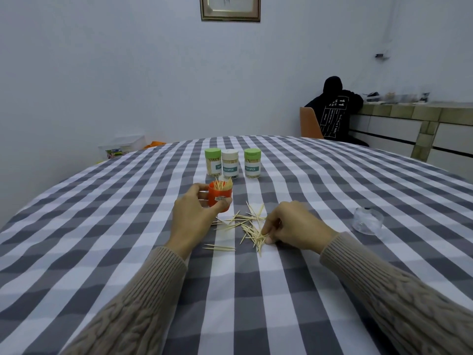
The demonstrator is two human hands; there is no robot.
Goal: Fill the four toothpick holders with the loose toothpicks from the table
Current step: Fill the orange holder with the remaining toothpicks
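The left hand [194, 211] grips the orange holder [220, 197], upright on the tabletop [102, 226]. Just right of it, the right hand [294, 226] pinches several loose toothpicks [252, 230] from the scattered pile.

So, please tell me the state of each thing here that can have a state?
Orange holder: uncapped, partly filled, gripped by left hand.
Three capped holders: closed, full, upright.
Loose toothpicks: scattered on tablecloth.
Right hand: pinching some toothpicks.
Clear cap: off, lying apart.

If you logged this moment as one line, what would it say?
left hand: holds orange holder | right hand: pinching loose toothpicks | capped holders: three
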